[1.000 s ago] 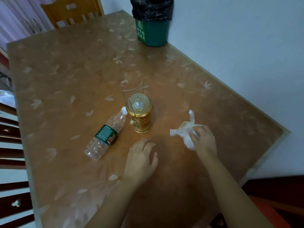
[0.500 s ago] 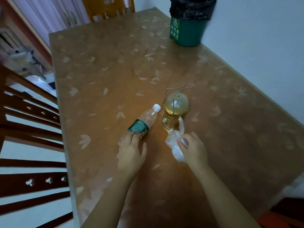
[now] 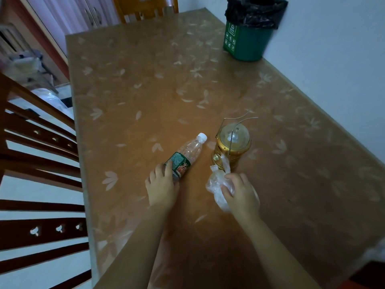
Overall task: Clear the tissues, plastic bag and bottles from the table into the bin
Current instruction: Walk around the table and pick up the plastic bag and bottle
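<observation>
A clear empty plastic bottle [image 3: 188, 152] with a green label and white cap lies on its side on the brown table [image 3: 145, 84]. My left hand [image 3: 161, 187] covers its lower end, fingers wrapped on the label. My right hand [image 3: 239, 192] is closed on a crumpled clear plastic bag [image 3: 216, 182], just in front of the lantern. The green bin [image 3: 248, 41] with a black liner stands at the far right corner of the table, by the wall.
A gold lantern [image 3: 232, 146] with a wire handle stands right of the bottle, touching the bag's tip. A wooden chair [image 3: 35, 163] stands along the left edge, another chair [image 3: 145, 7] at the far end. A white wall runs along the right.
My left hand reached forward from the bare table and closed on the bottle's lower end. My right hand carried the bag left, up against the lantern.
</observation>
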Demonstrator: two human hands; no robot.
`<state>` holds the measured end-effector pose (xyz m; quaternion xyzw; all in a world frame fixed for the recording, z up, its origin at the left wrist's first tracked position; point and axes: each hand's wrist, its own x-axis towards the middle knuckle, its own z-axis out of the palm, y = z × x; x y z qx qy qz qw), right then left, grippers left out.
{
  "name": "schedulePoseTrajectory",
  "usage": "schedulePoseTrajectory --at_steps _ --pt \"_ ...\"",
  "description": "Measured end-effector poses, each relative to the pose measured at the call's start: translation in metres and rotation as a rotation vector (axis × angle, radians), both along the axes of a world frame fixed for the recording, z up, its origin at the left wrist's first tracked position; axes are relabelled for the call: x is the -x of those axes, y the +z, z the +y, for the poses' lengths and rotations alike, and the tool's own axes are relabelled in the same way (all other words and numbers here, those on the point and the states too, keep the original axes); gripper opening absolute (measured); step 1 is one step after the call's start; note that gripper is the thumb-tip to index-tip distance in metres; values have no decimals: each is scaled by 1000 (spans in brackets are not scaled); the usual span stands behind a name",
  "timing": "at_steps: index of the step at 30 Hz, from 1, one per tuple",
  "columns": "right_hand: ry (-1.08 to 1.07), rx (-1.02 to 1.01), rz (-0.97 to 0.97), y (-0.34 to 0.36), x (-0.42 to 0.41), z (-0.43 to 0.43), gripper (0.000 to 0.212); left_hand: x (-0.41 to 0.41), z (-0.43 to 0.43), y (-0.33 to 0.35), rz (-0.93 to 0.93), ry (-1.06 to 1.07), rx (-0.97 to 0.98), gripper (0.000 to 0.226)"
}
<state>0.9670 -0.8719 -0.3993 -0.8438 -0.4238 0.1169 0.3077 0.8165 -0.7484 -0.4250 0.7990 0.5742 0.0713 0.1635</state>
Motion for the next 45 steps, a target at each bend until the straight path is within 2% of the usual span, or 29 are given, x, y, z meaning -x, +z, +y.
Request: schedulePoseTrajectory --at_steps 3,11,17,22,30,35,39,45 --pt "17 -22 -4 1 3 -3 12 5 0 0 10 35 64 61" --pt "66 -44 64 4 10 -23 12 34 -38 6 -236 235 276 75" --pt "143 -95 112 17 26 -35 14 57 -88 17 -419 385 320 71" --pt "249 -127 151 28 55 -40 12 90 -121 39 -546 443 244 71" --pt "340 -278 128 66 132 -63 11 167 -168 85 -609 437 104 75" --pt "370 -357 85 93 201 -91 7 232 -206 121 -655 398 32 71" --pt "449 -399 143 107 265 -108 8 298 -235 146 -682 420 -74 64" --pt "603 -415 232 125 378 -131 9 402 -281 162 -724 533 -169 68"
